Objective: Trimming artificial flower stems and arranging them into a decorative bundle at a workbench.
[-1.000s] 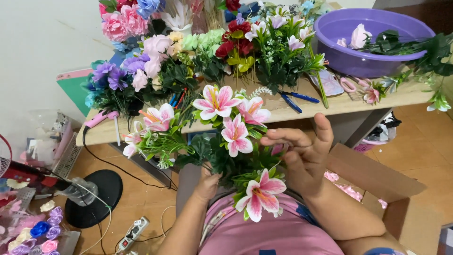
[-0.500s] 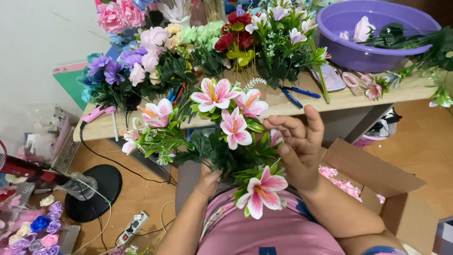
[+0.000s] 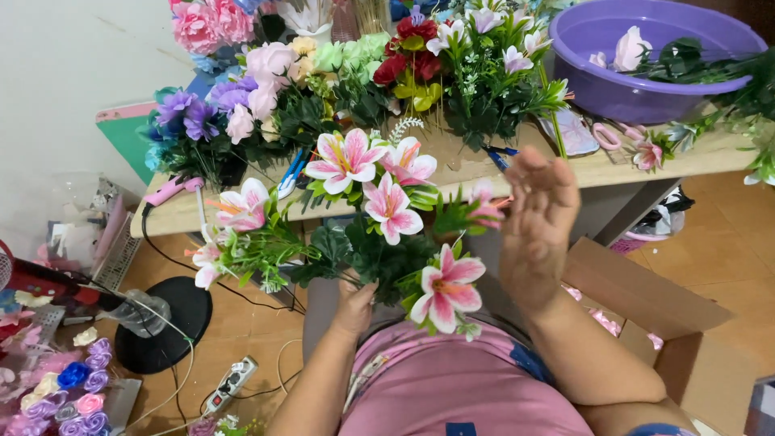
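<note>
holding a bunch of pink fake lilies from below with the left hand, fingers shut tight round the green stems low in the bunch. stems running up from that fist toward 12 o'clock, then fanning out wide, so the long way of the bunch goes from the lap up to the wooden table. right hand up at 3 o'clock from the bunch, just beside it, palm flat and fingers spread open, holding nothing, fingertips near a small pink bud on the right edge of the leaves. cannot tell if touching that bud or only close to it. right hand nearer to the flower heads; left hand nearer to the stem ends. one big lily hanging low at 5 o'clock from the fist, close to the pink shirt. on the table past the bunch, more fake flowers at 11 o'clock and a purple bowl at 1 o'clock. open brown box on the floor at 4 o'clock.
</note>
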